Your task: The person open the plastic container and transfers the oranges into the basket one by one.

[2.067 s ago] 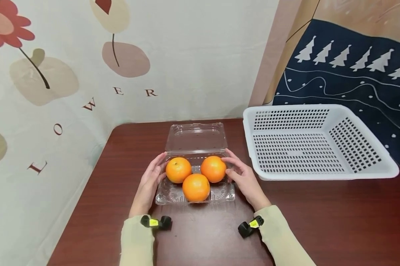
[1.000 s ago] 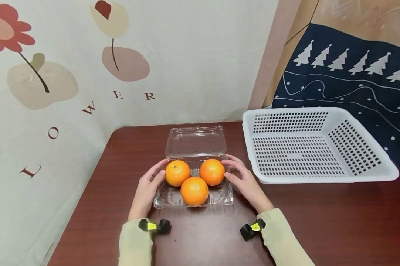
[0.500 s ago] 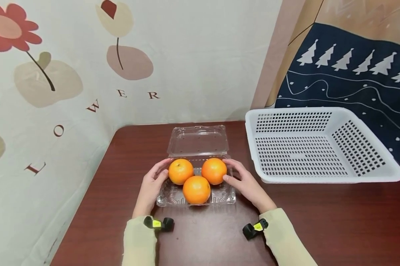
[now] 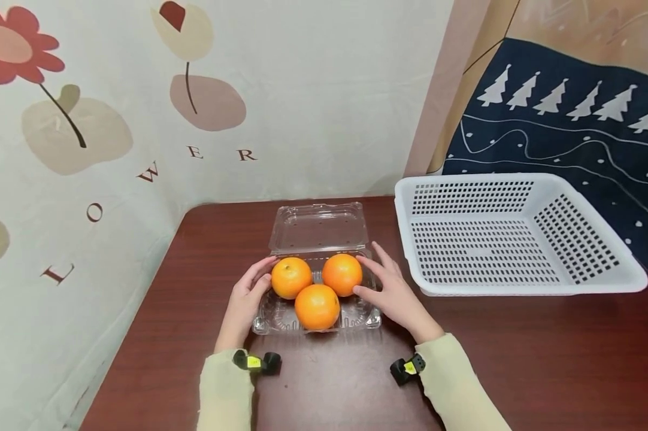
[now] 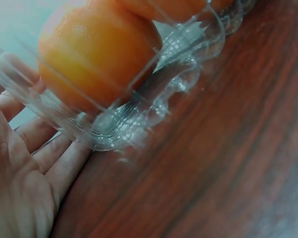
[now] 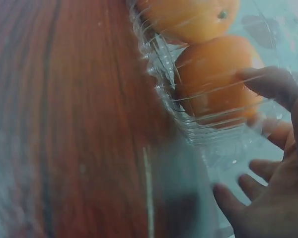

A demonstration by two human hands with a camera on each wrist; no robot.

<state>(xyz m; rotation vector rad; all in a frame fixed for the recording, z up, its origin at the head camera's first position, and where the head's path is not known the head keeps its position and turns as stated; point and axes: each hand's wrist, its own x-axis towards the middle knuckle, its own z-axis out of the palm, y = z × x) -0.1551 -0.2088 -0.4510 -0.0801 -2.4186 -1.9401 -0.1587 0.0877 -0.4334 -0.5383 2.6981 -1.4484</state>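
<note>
The left hand (image 4: 243,304) is held relaxed and ungripping, its fingers loosely spread along the left wall of the clear container (image 4: 279,315), in which the left orange (image 4: 290,278), the front orange (image 4: 317,307) and the right orange (image 4: 342,275) are grouped. The right orange is met only on its outer side by thumb and forefinger of the spread right hand (image 4: 393,294), so under an uneven push it could be rolled against its neighbours, or the light container dragged askew if its wall were caught.

Your head view is bright, with glare on the bench (image 4: 329,380); both your wrist views are dimmer and blurred.
</note>
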